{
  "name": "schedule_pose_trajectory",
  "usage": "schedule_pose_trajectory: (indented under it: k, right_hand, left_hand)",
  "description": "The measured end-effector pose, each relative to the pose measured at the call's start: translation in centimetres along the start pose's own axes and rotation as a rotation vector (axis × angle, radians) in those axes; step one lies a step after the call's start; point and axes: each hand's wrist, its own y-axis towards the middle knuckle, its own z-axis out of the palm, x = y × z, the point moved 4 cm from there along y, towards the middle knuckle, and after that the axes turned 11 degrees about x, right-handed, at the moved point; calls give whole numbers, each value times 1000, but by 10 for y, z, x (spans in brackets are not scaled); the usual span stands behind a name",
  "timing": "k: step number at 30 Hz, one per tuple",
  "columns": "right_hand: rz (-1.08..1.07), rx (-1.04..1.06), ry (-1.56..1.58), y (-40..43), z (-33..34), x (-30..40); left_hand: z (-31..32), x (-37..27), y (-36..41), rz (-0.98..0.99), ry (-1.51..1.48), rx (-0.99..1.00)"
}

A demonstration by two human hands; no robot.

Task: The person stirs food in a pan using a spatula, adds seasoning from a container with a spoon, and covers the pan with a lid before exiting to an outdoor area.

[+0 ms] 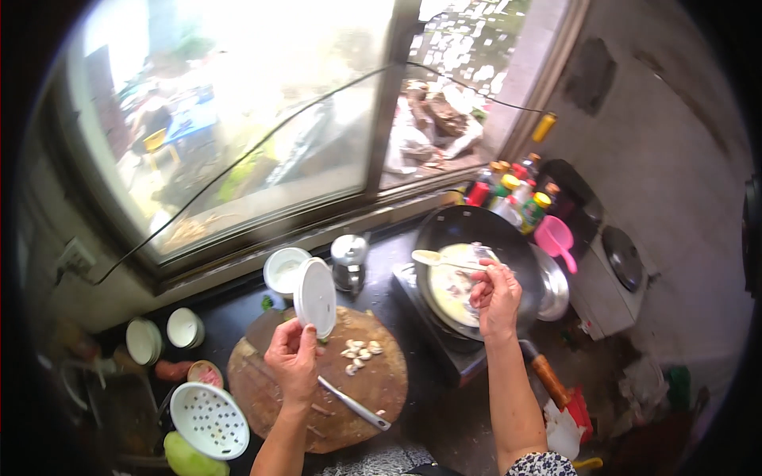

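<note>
Between the thumb and fingers of my left hand [294, 360] is a round white plastic lid [317, 297], tilted up over the chopping board. Just behind it stands an uncovered white tub [284, 269] with pale contents. My right hand [497, 291] grips a small pale spoon [430, 257] over a black wok [470, 223]. Inside the wok is a milky broth [443, 291] with darker pieces that I cannot make out. On the round wooden chopping board [369, 398] lie several peeled garlic cloves [360, 352] and a knife [357, 404], partly hidden by my left hand.
A steel canister [349, 256] stands by the tub. Seasoning bottles [509, 187] and a pink ladle [553, 235] are behind the wok, whose wooden handle [550, 381] juts toward me. At left are stacked bowls [143, 340], a white colander [208, 419] and a green gourd [190, 457].
</note>
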Motion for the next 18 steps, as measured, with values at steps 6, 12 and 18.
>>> schedule_pose_trajectory:
  k: [6,12,18]
  right_hand:
    - [261,194,22,5,97,-121]
    - [433,306,-236,13,157,-205]
    - [378,374,-339,-19,139,-193]
  left_hand:
    - [-71,-6,-9,24,53,-176]
    - [-114,-11,-28,43,108,-264]
    - [-97,-7,12,195,612,-98]
